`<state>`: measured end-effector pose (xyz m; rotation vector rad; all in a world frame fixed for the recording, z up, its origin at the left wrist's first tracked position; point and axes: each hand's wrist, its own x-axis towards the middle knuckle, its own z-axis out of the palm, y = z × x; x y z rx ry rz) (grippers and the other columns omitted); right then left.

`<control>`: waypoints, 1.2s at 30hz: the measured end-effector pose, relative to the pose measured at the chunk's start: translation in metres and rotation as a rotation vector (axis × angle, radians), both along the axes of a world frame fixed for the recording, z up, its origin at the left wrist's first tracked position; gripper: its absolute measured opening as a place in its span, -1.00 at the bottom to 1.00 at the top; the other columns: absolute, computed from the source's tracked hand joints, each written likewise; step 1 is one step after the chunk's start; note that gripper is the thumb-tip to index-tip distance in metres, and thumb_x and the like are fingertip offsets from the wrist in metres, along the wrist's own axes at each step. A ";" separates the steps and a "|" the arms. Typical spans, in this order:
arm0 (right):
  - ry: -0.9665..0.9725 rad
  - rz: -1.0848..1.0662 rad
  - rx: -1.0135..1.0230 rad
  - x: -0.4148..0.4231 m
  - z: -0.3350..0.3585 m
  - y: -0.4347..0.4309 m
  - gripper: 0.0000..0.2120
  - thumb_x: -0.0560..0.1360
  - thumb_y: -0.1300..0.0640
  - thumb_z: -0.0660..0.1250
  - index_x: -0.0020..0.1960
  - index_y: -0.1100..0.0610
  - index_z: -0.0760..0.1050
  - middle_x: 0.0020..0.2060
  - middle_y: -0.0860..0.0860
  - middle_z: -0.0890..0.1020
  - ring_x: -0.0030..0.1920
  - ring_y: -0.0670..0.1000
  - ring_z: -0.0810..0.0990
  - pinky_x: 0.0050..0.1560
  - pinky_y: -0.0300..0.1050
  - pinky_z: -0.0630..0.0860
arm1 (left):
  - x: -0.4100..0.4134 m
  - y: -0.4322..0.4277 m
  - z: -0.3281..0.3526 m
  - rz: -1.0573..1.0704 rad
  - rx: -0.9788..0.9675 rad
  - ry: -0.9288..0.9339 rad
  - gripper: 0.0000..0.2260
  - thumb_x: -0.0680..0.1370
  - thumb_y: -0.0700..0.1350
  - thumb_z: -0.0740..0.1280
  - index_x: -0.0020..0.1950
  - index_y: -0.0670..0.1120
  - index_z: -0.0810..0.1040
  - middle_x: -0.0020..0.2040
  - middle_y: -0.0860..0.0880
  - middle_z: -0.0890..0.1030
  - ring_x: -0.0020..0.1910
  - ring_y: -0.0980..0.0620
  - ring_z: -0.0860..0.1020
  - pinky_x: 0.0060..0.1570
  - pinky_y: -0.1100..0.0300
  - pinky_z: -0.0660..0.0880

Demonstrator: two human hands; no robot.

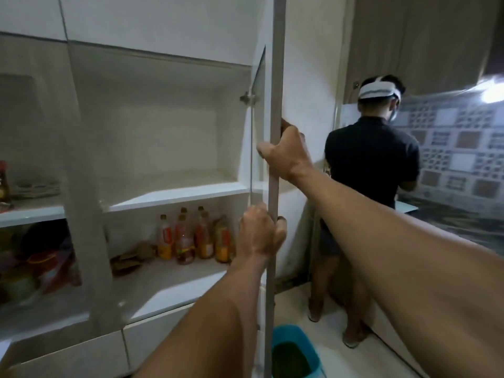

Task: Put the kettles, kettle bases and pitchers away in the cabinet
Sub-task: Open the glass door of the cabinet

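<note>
A white cabinet [177, 190] stands open before me, its upper shelf bare. The cabinet door [274, 85] is swung out edge-on towards me, a tall grey-framed panel. My right hand [286, 151] grips the door's edge at mid height, fingers wrapped round the frame. Lower down, my left hand [260, 233] also holds that same edge. No kettle, kettle base or pitcher is in view.
Several oil bottles [196, 236] stand on the lower shelf, with packets to their left. A person in a black shirt [371, 170] stands close on the right, back to me, at a counter. A blue bin [294, 353] sits on the floor below the door.
</note>
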<state>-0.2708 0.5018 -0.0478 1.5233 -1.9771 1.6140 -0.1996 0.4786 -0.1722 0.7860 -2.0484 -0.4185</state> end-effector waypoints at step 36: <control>0.366 -0.526 -0.116 -0.230 -0.009 0.063 -0.78 0.53 0.20 0.26 0.15 0.19 0.51 0.05 0.15 0.61 0.08 0.18 0.57 0.09 0.14 0.55 | -0.253 0.013 0.002 -0.287 0.246 -0.314 -0.05 0.45 0.09 0.49 0.60 -0.13 -0.06 0.54 -0.21 0.23 0.46 -0.23 0.33 0.37 -0.09 0.37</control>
